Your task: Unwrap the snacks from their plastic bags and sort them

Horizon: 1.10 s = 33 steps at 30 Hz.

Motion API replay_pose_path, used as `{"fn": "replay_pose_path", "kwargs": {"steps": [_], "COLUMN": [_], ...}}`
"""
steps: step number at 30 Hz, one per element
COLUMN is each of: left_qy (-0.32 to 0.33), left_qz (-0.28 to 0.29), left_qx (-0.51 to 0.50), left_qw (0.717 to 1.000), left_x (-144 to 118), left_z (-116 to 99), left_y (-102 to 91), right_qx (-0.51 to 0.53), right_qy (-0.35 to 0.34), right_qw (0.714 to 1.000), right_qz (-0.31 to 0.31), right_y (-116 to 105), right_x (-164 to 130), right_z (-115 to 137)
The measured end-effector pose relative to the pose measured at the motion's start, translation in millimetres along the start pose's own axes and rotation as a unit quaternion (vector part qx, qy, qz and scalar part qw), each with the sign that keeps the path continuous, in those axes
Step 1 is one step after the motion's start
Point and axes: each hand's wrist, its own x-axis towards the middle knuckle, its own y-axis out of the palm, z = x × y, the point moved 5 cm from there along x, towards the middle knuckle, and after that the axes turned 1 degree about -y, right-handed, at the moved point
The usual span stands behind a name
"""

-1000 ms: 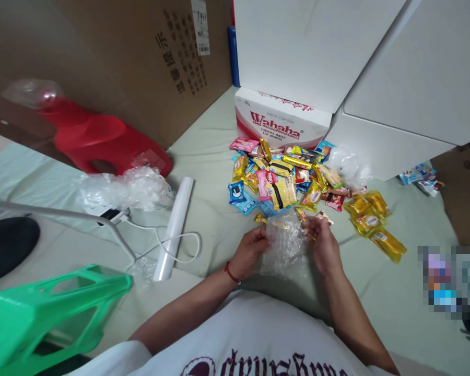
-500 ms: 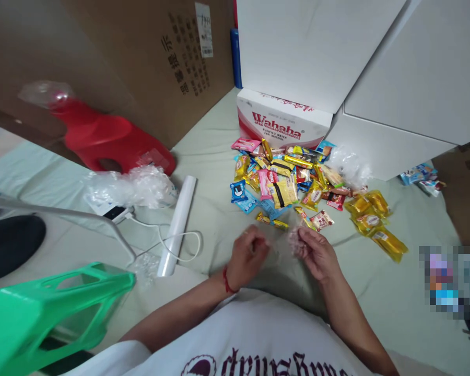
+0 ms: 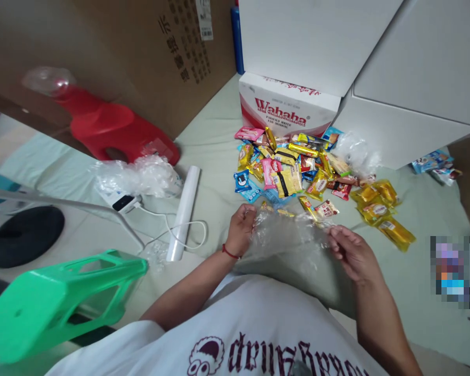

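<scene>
The white and red carton [image 3: 288, 107] reads "Wahaha" in red letters

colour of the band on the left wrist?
Red, a thin cord band on the left wrist; head view shows it.

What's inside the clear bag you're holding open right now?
Nothing shows inside the clear plastic bag, stretched between left hand and right hand. Only the green sheet shows through; creases blur its lower folds.
</scene>
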Motion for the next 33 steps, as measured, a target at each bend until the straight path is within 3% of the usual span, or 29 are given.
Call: {"fn": "replay_pose_path", "kwargs": {"steps": [4,6,8,10,11,15,16,18,20,24,26,28,30,33], "left_qy": [0.023,0.023,0.017,0.011,0.009,-0.001,-0.004,-0.006,-0.002,0.007,0.007,0.003,0.001,0.006], "left_qz": [0.008,0.033,0.053,0.058,0.057,0.053,0.052,0.052,0.051,0.047,0.046,0.052,0.06,0.066], "left_qx": [0.081,0.119,0.138,0.143,0.143,0.119,0.111,0.106,0.108,0.1,0.092,0.088,0.089,0.096], "left_qw": [0.996,0.992,0.989,0.988,0.988,0.992,0.992,0.993,0.993,0.994,0.995,0.995,0.994,0.993], "left_x": [6.4,6.0,4.3,3.0,2.7,3.4,3.4,3.0,2.4,1.8,2.2,2.7,3.3,4.0], "left_z": [8.3,14.9,20.7,24.0,24.7,25.8,26.1,26.7,27.0,27.2,27.9,29.1,30.3,30.8], "left_y": [-8.0,-5.1,-0.9,2.3,3.4,4.1,3.5,2.1,0.4,-2.0,-2.6,-2.4,-1.7,0.0], "right_qx": [-0.172,-0.303,-0.408,-0.45,-0.454,-0.454,-0.459,-0.465,-0.462,-0.387,-0.366,-0.418,-0.502,-0.575], "right_qy": [-0.009,-0.041,-0.123,-0.231,-0.28,-0.399,-0.414,-0.44,-0.451,-0.411,-0.417,-0.46,-0.484,-0.456], "right_qw": [0.985,0.952,0.899,0.846,0.831,0.794,0.781,0.762,0.763,0.795,0.786,0.758,0.715,0.671], "right_qz": [0.0,-0.026,-0.103,-0.166,-0.156,0.057,0.089,0.091,0.025,-0.224,-0.273,-0.197,-0.051,0.103], "right_y": [-54.5,-72.0,-77.0,-62.5,-47.3,32.5,46.9,61.4,57.7,15.6,3.7,12.1,32.7,59.2], "right_x": [2.2,4.9,1.9,-9.0,-15.0,-29.8,-30.7,-28.8,-24.9,-28.5,-37.0,-42.2,-41.4,-29.2], "right_z": [-13.0,-16.2,-8.8,3.8,8.3,6.3,3.6,0.4,2.2,17.7,25.0,28.9,22.5,3.3]}}
